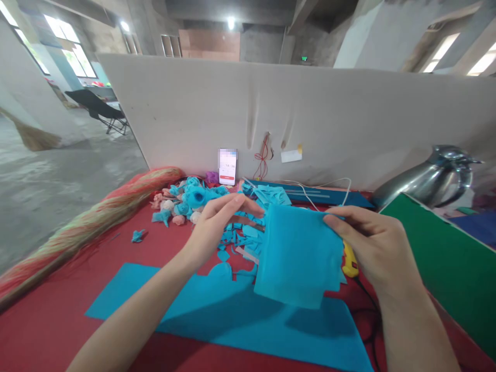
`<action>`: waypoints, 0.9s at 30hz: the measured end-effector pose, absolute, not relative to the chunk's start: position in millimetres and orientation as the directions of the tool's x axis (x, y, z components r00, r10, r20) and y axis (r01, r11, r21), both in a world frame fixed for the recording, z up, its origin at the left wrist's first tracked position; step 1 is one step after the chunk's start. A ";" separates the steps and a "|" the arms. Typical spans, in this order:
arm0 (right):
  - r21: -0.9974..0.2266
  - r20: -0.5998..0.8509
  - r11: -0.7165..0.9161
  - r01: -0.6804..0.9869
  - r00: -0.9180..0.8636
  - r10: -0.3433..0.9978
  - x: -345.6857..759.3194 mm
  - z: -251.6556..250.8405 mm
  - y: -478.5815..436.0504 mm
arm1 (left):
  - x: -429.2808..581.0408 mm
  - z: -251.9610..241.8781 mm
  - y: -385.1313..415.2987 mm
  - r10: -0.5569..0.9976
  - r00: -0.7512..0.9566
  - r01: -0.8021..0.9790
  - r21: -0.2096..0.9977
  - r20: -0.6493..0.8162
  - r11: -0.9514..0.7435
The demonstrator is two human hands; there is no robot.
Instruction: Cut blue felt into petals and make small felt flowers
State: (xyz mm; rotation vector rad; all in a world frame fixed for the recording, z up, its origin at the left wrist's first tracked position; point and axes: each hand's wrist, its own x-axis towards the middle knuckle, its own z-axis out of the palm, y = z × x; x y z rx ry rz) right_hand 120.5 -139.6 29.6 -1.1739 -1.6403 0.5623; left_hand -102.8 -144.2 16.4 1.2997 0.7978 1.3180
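The right hand [372, 237] is pinching the upper right edge of a thin blue sheet [298, 253] between thumb and fingers, and the sheet is hanging near the middle of the frame, right of centre. The left hand [227, 214] is reaching in at the sheet's left edge with its fingers drawn close together. A small dark thing is showing by those fingertips, possibly a tool, but I cannot tell whether the hand is gripping it or the edge itself.

Below, a long blue strip [124, 294] is lying flat on the red table [46, 341], and blue scraps [248, 240] are spreading behind the left wrist. A heap of paper-like flowers [186, 199] is sitting left of centre.

The sheet is looking flimsy, so an uneven pull between the two hands could be creasing or tearing it at the upper corners. If the right pinch is too light, the sheet could be slipping down onto the strip. A yellow tool [350, 261] is resting close behind the right hand, its black cord [366, 289] trailing toward the lower right; a forearm snagging that cord could be dragging the tool into the sheet.
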 end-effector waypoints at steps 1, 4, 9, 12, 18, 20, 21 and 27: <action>-0.798 0.468 0.431 0.421 -0.019 0.884 119.1 29.1 -138.3 | -98.0 12.0 -144.6 0.956 0.189 -0.312 0.937 0.226 -0.160; -0.804 0.482 0.420 0.420 0.047 0.875 112.0 26.9 -136.5 | -83.2 -0.4 -149.5 0.948 0.318 -0.340 0.937 0.028 0.087; -0.819 0.501 0.397 0.415 0.179 0.847 103.3 20.8 -138.1 | -69.9 -4.0 -159.0 0.900 0.421 -0.251 0.939 -0.112 0.234; -0.895 0.420 0.370 0.249 0.195 0.886 102.4 16.3 -137.6 | -68.1 -2.2 -160.5 0.898 0.425 -0.265 0.933 -0.114 0.244; -0.943 0.310 0.316 0.100 -0.074 0.948 91.3 18.1 -145.2 | -66.8 -2.2 -162.0 0.931 0.358 -0.374 0.903 -0.071 0.212; -0.923 0.322 0.321 0.212 -0.033 0.946 85.6 20.6 -151.2 | -66.8 -2.2 -161.7 0.944 0.323 -0.404 0.893 -0.063 0.197; -0.909 0.332 0.319 0.268 0.005 0.943 83.3 21.7 -153.9 | -67.1 -2.2 -161.4 0.947 0.314 -0.411 0.891 -0.061 0.193; -0.905 0.304 0.271 0.327 0.053 0.951 80.1 23.3 -156.7 | -69.5 0.9 -160.3 0.944 0.324 -0.416 0.885 -0.069 0.208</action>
